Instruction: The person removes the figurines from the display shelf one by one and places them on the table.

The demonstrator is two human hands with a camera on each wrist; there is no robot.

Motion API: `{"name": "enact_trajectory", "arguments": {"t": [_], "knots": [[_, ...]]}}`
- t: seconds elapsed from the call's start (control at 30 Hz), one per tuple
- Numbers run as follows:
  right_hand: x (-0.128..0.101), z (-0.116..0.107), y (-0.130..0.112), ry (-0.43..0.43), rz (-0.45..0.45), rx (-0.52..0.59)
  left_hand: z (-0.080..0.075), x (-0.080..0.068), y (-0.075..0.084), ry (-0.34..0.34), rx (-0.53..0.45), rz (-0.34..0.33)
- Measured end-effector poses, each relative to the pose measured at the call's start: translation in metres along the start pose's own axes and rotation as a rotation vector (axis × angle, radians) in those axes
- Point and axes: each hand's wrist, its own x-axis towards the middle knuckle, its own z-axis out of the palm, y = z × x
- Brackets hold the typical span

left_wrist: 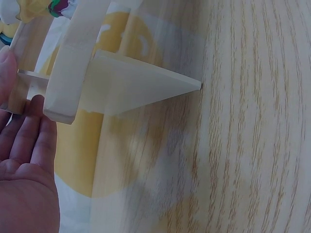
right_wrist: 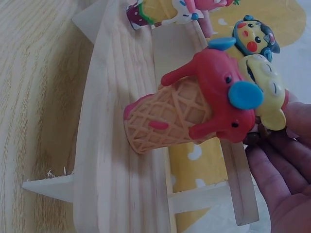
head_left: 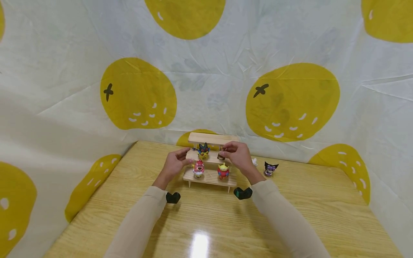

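A stepped wooden display stand (head_left: 209,180) stands towards the back of the table. My left hand (head_left: 173,165) holds the left end of its middle step, the thumb on one side and fingers on the other (left_wrist: 34,126). On that step's right side, my right hand (head_left: 240,156) pinches a small brown figurine (head_left: 221,154), mostly hidden by the fingers. A dark-eared yellow figurine (head_left: 203,152) stands on the same step. The lower step carries a pink bear figurine (head_left: 198,169) and a red figurine with a yellow top (head_left: 223,172), whose waffle-cone base (right_wrist: 165,116) shows in the right wrist view.
Right of the stand, a black-and-purple figurine (head_left: 270,169) stands on the wooden table (head_left: 290,215). A white figurine (head_left: 254,162) is partly hidden behind my right wrist. A pale cloth with yellow fruit (head_left: 213,89) hangs behind the table.
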Motion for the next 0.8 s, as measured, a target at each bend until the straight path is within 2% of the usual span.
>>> {"name": "enact_trajectory", "arguments": {"t": [0.37, 0.6, 0.8], "knots": [[-0.001, -0.007, 0.004, -0.024, -0.024, -0.005, 0.001, -0.001, 0.001, 0.016, 0.009, -0.007], [-0.004, -0.015, 0.003, -0.045, -0.049, 0.048, 0.001, -0.001, 0.002, 0.011, 0.014, 0.01], [-0.006, -0.023, 0.007, -0.051, -0.057, 0.037, 0.001, -0.004, 0.002, 0.007, 0.006, -0.01]]}}
